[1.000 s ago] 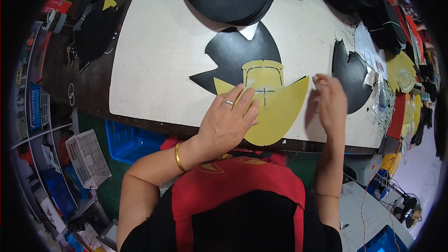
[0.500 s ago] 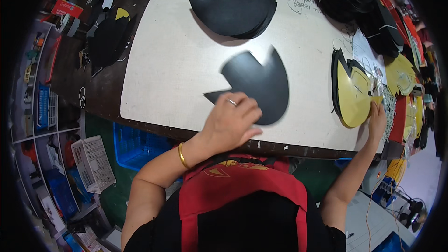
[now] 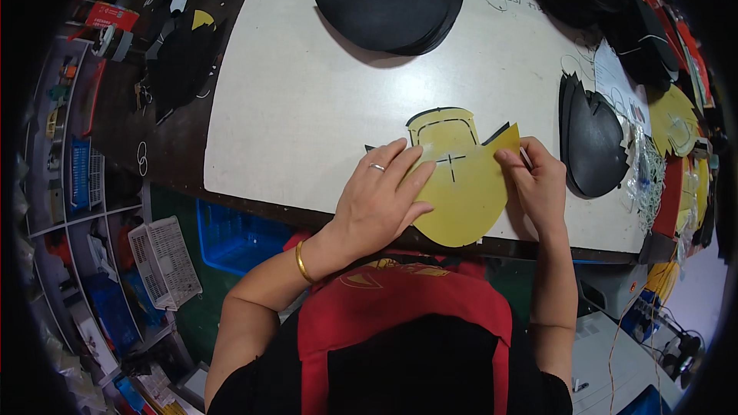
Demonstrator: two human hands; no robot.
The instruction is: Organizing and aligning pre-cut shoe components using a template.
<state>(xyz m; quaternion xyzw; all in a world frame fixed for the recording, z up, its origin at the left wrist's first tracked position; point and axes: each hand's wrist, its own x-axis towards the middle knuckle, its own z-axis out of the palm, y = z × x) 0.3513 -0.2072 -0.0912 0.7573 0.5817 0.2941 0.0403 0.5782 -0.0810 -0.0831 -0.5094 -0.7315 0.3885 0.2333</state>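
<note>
Left hand (image 3: 383,196): lay palm down, fingers spread, across the left side of our yellow, rounded, sheet-like template (image 3: 465,207) with its dark cross mark.
Right hand (image 3: 538,184): had its thumb touching the template's right edge, fingers curled; whether they pinched it, we could not tell.
Wide off-white board (image 3: 300,123): stretched before us on a dark table (image 3: 115,138).
Red cloth apron (image 3: 407,300): we wore it over a black top (image 3: 415,369).
Fanned stack of black notched sheets (image 3: 388,11): sat at the board's far side, well apart from our hands.
Template's place: at the board's near edge, over a black sheet (image 3: 496,137) that peeked out along its top and right notch.
Smaller black pile (image 3: 598,146): lay just right of our right hand.
Gold-coloured bangle (image 3: 300,261): circled our left wrist.
Silver-coloured ring (image 3: 376,167): sat on a left finger.
</note>
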